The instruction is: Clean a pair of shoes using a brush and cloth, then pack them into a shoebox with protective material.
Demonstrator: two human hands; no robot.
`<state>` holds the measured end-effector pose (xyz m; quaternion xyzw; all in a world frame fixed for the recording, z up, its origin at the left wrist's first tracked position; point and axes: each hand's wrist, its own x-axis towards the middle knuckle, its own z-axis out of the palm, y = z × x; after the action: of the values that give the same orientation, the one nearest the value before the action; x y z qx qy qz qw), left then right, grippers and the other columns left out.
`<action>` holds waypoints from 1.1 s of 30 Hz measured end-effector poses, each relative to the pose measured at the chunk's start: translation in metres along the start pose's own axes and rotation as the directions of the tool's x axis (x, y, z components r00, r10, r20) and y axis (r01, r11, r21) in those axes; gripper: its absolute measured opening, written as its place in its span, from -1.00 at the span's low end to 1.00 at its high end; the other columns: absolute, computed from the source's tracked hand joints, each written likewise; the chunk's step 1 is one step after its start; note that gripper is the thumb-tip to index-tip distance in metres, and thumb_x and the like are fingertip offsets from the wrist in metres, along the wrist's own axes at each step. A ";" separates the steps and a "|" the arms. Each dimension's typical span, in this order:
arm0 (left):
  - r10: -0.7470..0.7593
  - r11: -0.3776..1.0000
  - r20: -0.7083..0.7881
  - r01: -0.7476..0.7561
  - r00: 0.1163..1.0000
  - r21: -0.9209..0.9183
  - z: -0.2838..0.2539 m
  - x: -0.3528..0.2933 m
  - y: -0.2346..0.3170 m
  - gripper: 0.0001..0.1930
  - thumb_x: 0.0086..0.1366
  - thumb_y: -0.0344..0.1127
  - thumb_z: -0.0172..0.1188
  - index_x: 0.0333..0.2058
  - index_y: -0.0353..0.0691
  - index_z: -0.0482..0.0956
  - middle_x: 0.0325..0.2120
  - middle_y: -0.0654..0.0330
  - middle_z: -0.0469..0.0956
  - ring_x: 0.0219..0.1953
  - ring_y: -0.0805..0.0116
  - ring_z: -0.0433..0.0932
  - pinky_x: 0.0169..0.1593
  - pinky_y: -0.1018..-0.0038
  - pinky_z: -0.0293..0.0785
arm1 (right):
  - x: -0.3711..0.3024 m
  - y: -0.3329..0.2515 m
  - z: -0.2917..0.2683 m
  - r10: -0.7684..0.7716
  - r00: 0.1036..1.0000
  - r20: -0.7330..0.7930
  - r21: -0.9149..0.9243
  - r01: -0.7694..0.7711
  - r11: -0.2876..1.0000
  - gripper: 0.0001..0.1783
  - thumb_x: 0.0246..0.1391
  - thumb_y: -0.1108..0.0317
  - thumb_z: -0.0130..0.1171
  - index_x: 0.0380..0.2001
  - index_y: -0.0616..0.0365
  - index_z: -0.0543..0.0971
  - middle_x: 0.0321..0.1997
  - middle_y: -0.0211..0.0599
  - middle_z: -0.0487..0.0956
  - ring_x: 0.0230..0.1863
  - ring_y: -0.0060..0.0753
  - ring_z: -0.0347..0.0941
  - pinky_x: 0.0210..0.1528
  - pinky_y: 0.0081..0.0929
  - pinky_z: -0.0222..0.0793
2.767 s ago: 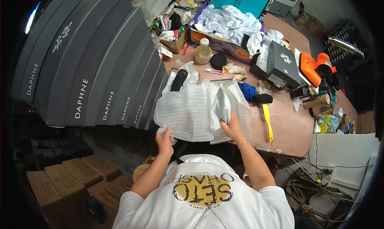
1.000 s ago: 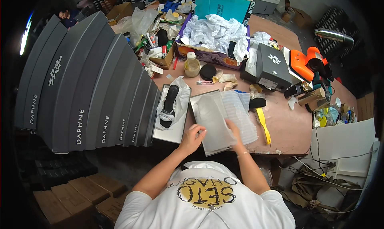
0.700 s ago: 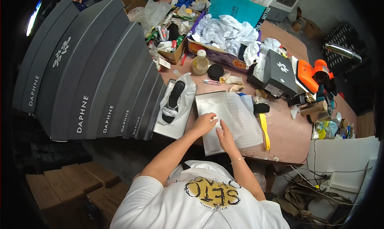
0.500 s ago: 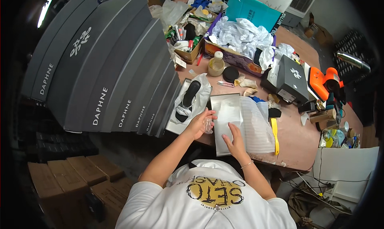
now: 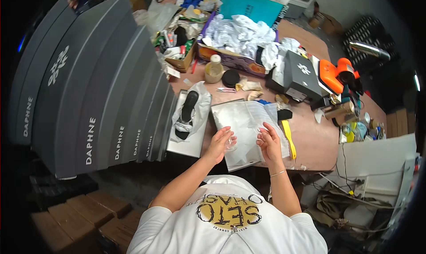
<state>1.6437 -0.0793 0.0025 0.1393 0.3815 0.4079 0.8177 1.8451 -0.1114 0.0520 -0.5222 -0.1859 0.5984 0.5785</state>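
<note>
My left hand point(image 5: 219, 146) is closed around a small clear plastic piece point(image 5: 230, 144), above the left part of a shallow box point(image 5: 230, 165). White tissue paper point(image 5: 233, 121) lines that box, and a translucent white foam sheet point(image 5: 262, 114) lies over its right part. Over the sheet, my right hand point(image 5: 270, 145) is raised with its fingers apart and slightly bent; I see nothing in it. Left of the box, a black sandal point(image 5: 188, 107) with a sparkling strap rests on crumpled white tissue in another shallow box point(image 5: 183, 147).
Tall dark grey shoe boxes point(image 5: 84, 98) stand stacked at the left. Behind are a jar point(image 5: 214, 69), a round black lid point(image 5: 230, 78) and a carton of crumpled paper point(image 5: 239, 34). To the right lie a yellow tool point(image 5: 288, 138), a grey shoe box point(image 5: 302, 76) and an orange device point(image 5: 330, 76).
The foam sheet has moved left from beside the box to over it. My right hand has lifted and turned upward. My left hand still holds the clear plastic piece. The whole view has shifted.
</note>
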 end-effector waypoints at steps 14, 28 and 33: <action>0.593 -0.160 0.609 -0.665 0.527 0.730 0.067 -0.051 0.007 -0.81 0.05 -0.52 0.26 -0.29 -0.30 0.56 -0.35 0.10 0.55 -0.27 0.14 0.55 -0.22 0.37 0.49 | -0.039 0.004 0.014 0.134 0.967 0.218 0.089 -0.157 0.984 -0.56 0.15 0.44 0.09 0.10 0.27 0.33 -0.23 -0.35 0.57 -0.48 -0.67 0.38 -0.48 -0.72 0.26; 0.538 0.674 -0.076 -0.375 0.839 0.636 0.011 -0.120 -0.070 -0.91 0.25 -0.46 0.16 -0.29 -0.35 0.54 -0.43 0.23 0.56 -0.38 0.53 0.55 -0.25 0.61 0.50 | -0.084 0.022 -0.051 0.273 0.902 0.333 -0.203 -0.214 0.956 -0.67 0.17 0.38 0.07 -0.01 0.26 0.45 -0.16 -0.30 0.59 -0.41 -0.67 0.40 -0.38 -0.71 0.33; 0.553 0.791 -0.347 -0.345 0.757 0.506 -0.044 -0.175 -0.079 -0.92 0.25 -0.40 0.18 -0.32 -0.28 0.53 -0.48 0.28 0.52 -0.44 0.56 0.51 -0.31 0.64 0.46 | -0.121 0.039 -0.096 0.211 0.963 0.166 -0.190 -0.178 0.965 -0.73 0.18 0.41 0.07 -0.07 0.26 0.48 -0.21 -0.32 0.58 -0.42 -0.67 0.39 -0.40 -0.72 0.32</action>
<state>1.5904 -0.2679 0.0195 0.2925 0.6020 0.5276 0.5232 1.8801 -0.2653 0.0321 -0.5285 -0.2379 0.6799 0.4492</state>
